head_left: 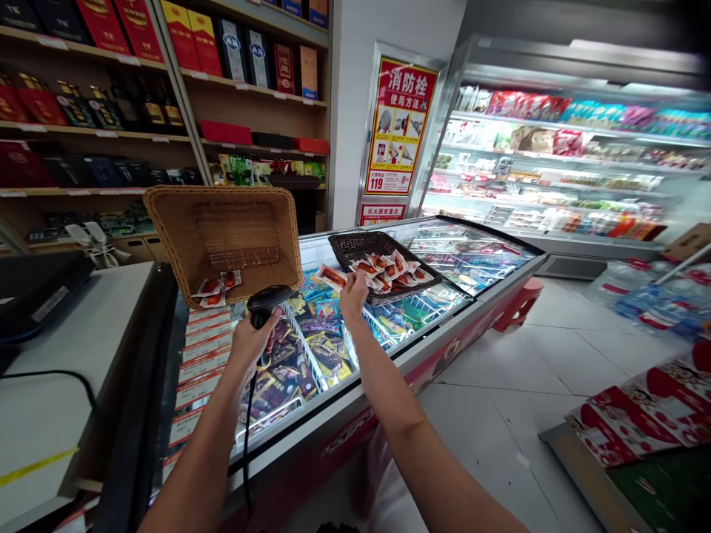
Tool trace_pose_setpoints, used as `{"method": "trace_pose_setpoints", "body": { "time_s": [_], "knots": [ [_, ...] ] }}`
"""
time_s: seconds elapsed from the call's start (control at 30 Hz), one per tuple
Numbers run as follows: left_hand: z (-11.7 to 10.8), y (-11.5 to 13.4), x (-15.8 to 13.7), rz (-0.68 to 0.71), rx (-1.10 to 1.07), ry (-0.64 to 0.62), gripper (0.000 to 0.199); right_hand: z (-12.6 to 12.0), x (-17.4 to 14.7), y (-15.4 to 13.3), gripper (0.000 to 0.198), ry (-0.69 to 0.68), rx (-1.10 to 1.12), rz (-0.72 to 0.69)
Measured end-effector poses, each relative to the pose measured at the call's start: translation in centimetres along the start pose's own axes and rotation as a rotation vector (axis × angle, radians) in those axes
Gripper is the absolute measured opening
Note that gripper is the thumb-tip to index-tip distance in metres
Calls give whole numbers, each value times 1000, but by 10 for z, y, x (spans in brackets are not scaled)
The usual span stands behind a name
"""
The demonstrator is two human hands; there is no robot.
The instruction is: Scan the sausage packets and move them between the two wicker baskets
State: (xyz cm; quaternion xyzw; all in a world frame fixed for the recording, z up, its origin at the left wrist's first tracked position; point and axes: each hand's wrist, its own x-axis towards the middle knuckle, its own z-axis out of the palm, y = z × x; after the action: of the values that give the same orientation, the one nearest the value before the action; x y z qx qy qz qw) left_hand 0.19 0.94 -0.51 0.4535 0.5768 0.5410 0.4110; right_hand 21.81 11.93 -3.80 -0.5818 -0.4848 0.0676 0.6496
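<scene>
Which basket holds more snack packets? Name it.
The dark brown basket on the right, heaped with packets; the tan basket on the left holds only a few.

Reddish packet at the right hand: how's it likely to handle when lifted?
The packet is probably light: the right hand pinches only one end. Its thin-looking wrapper margins may flop, while the long reddish filling likely keeps the middle stiffer. Those flat margins should also discourage rolling.

One head-worn view looks forward and down on the left hand point(249, 339) and right hand point(352, 296) nearby.
</scene>
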Motion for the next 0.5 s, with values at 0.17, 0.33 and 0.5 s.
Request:
{"method": "trace_pose_setpoints", "body": {
  "time_s": [0.17, 0.33, 0.5],
  "knots": [
    [-15, 4, 12, -2, -120, 174, 51, -34, 54, 6, 20, 282, -188, 121],
    [-28, 4, 15, -7, -230, 317, 51, -50, 69, 5, 20, 259, -303, 92],
    [-32, -7, 17, 29, -163, 374, 45, 13, 22, -22, 20, 12, -289, -172]
  ]
}}
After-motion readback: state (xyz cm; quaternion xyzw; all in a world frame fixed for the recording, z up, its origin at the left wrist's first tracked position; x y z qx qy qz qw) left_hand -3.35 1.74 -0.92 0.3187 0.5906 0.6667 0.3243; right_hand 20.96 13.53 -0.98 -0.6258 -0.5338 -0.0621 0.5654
